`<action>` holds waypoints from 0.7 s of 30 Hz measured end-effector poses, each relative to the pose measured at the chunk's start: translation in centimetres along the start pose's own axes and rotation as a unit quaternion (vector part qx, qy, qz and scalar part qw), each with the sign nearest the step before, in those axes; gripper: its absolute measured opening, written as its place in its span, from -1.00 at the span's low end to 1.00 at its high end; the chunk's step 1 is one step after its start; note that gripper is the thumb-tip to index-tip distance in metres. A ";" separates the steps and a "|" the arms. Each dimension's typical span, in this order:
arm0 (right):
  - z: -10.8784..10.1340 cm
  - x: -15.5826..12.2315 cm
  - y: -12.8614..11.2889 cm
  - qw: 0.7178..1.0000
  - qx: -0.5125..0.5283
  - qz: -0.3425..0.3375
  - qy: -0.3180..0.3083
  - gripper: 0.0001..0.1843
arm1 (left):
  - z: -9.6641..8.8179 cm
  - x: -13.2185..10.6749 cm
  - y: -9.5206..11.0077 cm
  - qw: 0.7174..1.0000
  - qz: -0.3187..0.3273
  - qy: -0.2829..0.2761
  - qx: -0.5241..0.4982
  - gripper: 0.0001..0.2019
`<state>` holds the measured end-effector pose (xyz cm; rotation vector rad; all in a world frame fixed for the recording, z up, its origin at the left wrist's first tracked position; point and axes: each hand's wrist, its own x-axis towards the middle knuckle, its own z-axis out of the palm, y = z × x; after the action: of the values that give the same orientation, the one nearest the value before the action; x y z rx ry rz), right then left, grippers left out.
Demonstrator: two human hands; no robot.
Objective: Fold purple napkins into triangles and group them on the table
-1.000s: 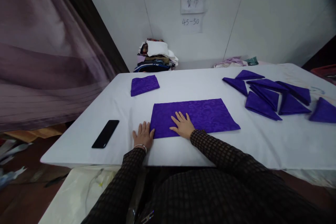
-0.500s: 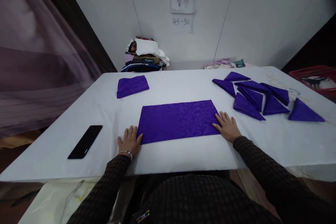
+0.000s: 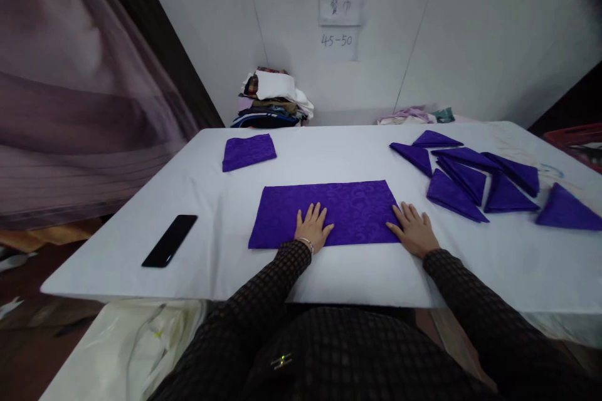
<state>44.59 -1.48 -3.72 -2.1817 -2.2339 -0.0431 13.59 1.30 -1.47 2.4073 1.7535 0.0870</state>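
A purple patterned cloth napkin, folded to a long rectangle, lies flat on the white-covered table in front of me. My left hand rests on its lower middle part, palm down with the fingers spread. At the napkin's right end lies my right hand, also flat and spread, its thumb and a finger touching the short edge. Neither hand grips anything. Beyond to the right are several purple napkins folded into triangles. Another folded purple napkin lies at the far left.
A black phone lies on the table to the left. Behind the far edge stand a pile of folded clothes and some pink and green cloths. A red basket is at the right. Paper signs hang on the wall.
My left hand has moved right, from the napkin's left edge onto its middle. My right hand stays at the right edge. The view has shifted slightly to the left.
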 end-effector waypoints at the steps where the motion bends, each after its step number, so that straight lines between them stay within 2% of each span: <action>1: 0.0 0.0 0.0 1.000 -0.001 -0.002 0.003 -0.28 | 0.0 -0.5 -1.2 1.000 -0.019 -0.002 0.008 -0.39; 4: 0.3 -0.1 0.2 1.000 -0.005 -0.010 0.012 -0.29 | -0.6 -2.9 -5.8 0.993 -0.109 -0.009 0.038 -0.38; 8: 0.7 -0.2 0.4 1.000 -0.001 -0.014 0.019 -0.28 | -2.3 -7.3 -12.6 0.968 -0.241 -0.025 0.064 -0.41; 11: 0.8 -0.3 0.5 1.000 -0.003 -0.016 0.021 -0.28 | -3.9 -8.9 -15.7 0.949 -0.305 -0.026 0.077 -0.39; 14: 0.8 -0.3 0.5 1.000 -0.004 -0.019 0.022 -0.28 | -5.1 -7.8 -15.4 0.947 -0.310 0.018 0.078 -0.38; 17: 0.7 -0.2 0.4 1.000 -0.005 -0.015 0.019 -0.29 | -5.1 -4.9 -12.4 0.971 -0.221 0.058 0.065 -0.39; 19: 0.8 -0.2 0.3 1.000 -0.008 -0.013 0.015 -0.29 | -4.3 -3.1 -10.3 0.986 -0.147 0.055 0.059 -0.38; 21: 0.9 -0.1 0.3 1.000 -0.010 -0.011 0.014 -0.30 | -3.2 -2.0 -9.0 0.993 -0.106 0.032 0.049 -0.36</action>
<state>44.90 -1.55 -4.62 -2.1530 -2.2529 -0.0961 4.08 2.40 0.32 2.2887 2.0774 0.0520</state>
